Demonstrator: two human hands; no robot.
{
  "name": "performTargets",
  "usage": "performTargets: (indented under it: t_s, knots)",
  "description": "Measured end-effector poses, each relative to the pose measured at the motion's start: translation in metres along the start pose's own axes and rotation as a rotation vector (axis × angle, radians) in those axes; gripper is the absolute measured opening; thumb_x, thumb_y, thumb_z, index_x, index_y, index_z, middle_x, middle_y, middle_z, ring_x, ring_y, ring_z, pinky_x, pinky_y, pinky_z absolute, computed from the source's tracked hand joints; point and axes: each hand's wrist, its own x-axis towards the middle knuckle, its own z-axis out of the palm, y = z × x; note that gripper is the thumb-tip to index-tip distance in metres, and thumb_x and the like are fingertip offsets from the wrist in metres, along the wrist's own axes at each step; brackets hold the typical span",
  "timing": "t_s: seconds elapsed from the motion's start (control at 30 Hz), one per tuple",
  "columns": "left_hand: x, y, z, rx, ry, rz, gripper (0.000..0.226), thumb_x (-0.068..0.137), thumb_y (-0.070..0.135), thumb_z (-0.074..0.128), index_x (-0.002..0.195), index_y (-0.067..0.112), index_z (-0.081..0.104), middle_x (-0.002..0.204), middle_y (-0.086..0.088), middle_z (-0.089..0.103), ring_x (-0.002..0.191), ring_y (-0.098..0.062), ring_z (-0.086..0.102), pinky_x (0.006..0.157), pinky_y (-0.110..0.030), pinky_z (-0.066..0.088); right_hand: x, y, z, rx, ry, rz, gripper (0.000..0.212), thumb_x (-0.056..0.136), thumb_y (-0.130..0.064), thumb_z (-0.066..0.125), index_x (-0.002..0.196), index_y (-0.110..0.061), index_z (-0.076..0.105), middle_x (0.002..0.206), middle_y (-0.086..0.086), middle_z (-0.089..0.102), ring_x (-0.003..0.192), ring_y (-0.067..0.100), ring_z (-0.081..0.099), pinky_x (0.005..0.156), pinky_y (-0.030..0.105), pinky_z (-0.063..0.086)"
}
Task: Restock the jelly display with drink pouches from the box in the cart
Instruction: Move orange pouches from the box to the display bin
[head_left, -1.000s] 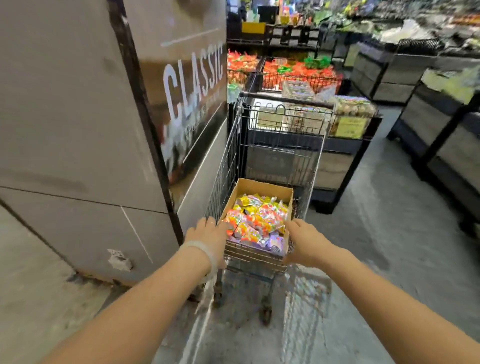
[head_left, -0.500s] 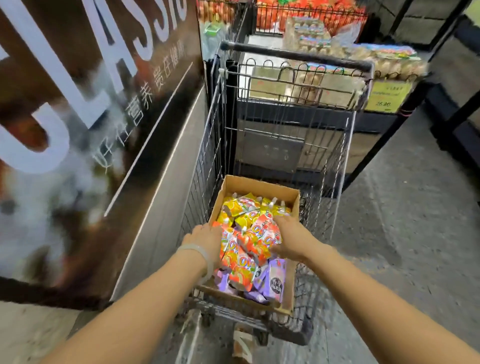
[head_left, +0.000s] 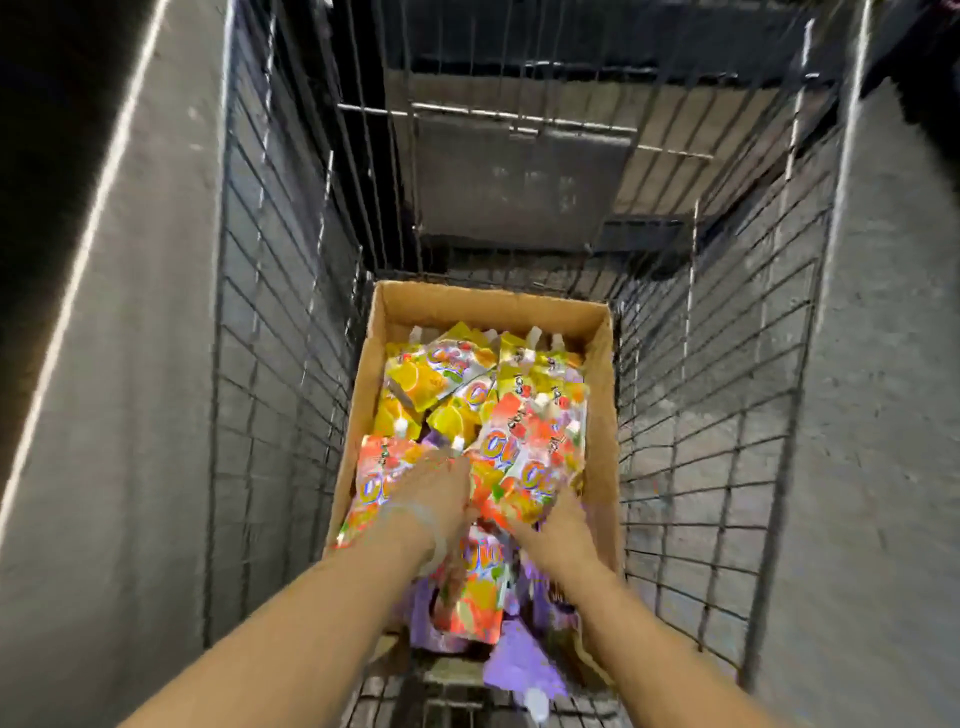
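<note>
An open cardboard box sits in the near end of a wire shopping cart. It is full of drink pouches in yellow, orange-red and purple, with white spouts. Both my hands are down inside the box among the pouches. My left hand, with a pale band at the wrist, lies on an orange-red pouch. My right hand is under a bundle of orange-red pouches. The picture is blurred, so the fingers are hard to make out.
The cart's wire walls rise close on both sides of the box, with its folded child-seat flap at the far end. A grey display wall stands tight along the left. Grey floor runs along the right.
I have leaned in over the cart, so the box fills the view. Both hands have moved from the box's near edge down into the pouches.
</note>
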Motion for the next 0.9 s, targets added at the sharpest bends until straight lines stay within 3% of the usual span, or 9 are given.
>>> performTargets:
  t_s: [0.1,0.27,0.33,0.47,0.63,0.73,0.77,0.83,0.9]
  knots:
    - [0.038,0.006,0.004,-0.287,0.043,-0.119,0.064,0.091,0.039,0.055,0.14,0.005,0.033,0.141,-0.014,0.04,0.133,-0.03,0.037,0.106,-0.034,0.031,0.028,0.009,0.016,0.402,0.142,0.262,0.071,0.073,-0.031,0.079,0.129,-0.003,0.044,0.126,0.009,0.06,0.113,0.024,0.06,0.098,0.038,0.047]
    - [0.069,0.012,0.012,-0.625,0.21,-0.357,0.065,0.079,0.045,0.068,0.125,0.003,0.049,0.129,-0.018,0.05,0.119,-0.033,0.049,0.097,-0.039,0.043,0.05,0.014,0.02,0.592,0.243,0.377,0.055,0.072,-0.025,0.08,0.117,-0.004,0.056,0.109,0.007,0.065,0.093,0.019,0.062,0.076,0.028,0.047]
    - [0.069,0.015,0.016,-0.648,0.173,-0.396,0.067,0.074,0.043,0.074,0.123,0.004,0.049,0.129,-0.016,0.046,0.119,-0.033,0.048,0.097,-0.039,0.044,0.054,0.019,0.021,0.657,0.212,0.412,0.048,0.068,-0.022,0.083,0.108,-0.003,0.064,0.104,0.009,0.069,0.091,0.023,0.066,0.08,0.035,0.053]
    - [0.062,0.021,0.022,-0.622,0.014,-0.389,0.062,0.083,0.039,0.067,0.132,0.007,0.045,0.134,-0.014,0.05,0.123,-0.03,0.048,0.096,-0.035,0.041,0.053,0.024,0.018,0.655,0.178,0.437,0.04,0.06,-0.02,0.087,0.096,-0.007,0.073,0.096,0.014,0.073,0.089,0.03,0.07,0.086,0.05,0.055]
    - [0.038,0.017,0.013,-0.794,-0.043,-0.455,0.055,0.09,0.03,0.059,0.135,0.005,0.039,0.136,-0.014,0.048,0.122,-0.031,0.05,0.097,-0.036,0.041,0.033,0.02,0.007,0.536,0.177,0.383,0.039,0.073,-0.015,0.079,0.106,-0.001,0.064,0.103,0.015,0.07,0.093,0.028,0.067,0.073,0.033,0.053]
    - [0.009,0.007,0.004,-1.04,0.027,-0.511,0.052,0.085,0.025,0.067,0.128,0.009,0.043,0.125,-0.02,0.055,0.103,-0.036,0.058,0.086,-0.044,0.048,0.015,0.003,-0.002,0.564,0.119,0.321,0.038,0.075,-0.016,0.077,0.108,-0.003,0.062,0.105,0.013,0.069,0.092,0.027,0.068,0.072,0.034,0.056]
    - [-0.001,0.003,-0.001,-1.104,0.062,-0.516,0.051,0.084,0.021,0.068,0.128,0.012,0.044,0.122,-0.02,0.057,0.097,-0.034,0.059,0.079,-0.042,0.049,0.01,-0.005,-0.005,0.604,0.096,0.299,0.042,0.074,-0.016,0.077,0.111,-0.004,0.06,0.109,0.014,0.069,0.093,0.027,0.068,0.074,0.035,0.057]
    - [-0.021,-0.004,-0.013,-1.19,0.133,-0.51,0.051,0.083,0.014,0.069,0.13,0.011,0.047,0.104,-0.012,0.06,0.08,-0.026,0.058,0.062,-0.029,0.045,-0.001,-0.027,-0.012,0.666,0.055,0.247,0.067,0.065,-0.027,0.08,0.123,-0.007,0.053,0.122,0.016,0.063,0.105,0.029,0.064,0.085,0.045,0.056]
    - [-0.041,-0.008,-0.029,-1.242,0.206,-0.463,0.037,0.08,0.011,0.07,0.115,0.011,0.057,0.089,-0.01,0.06,0.063,-0.021,0.052,0.059,-0.028,0.042,-0.012,-0.049,-0.022,0.679,0.003,0.19,0.093,0.052,-0.04,0.081,0.132,-0.011,0.046,0.134,0.016,0.055,0.115,0.032,0.059,0.095,0.052,0.05]
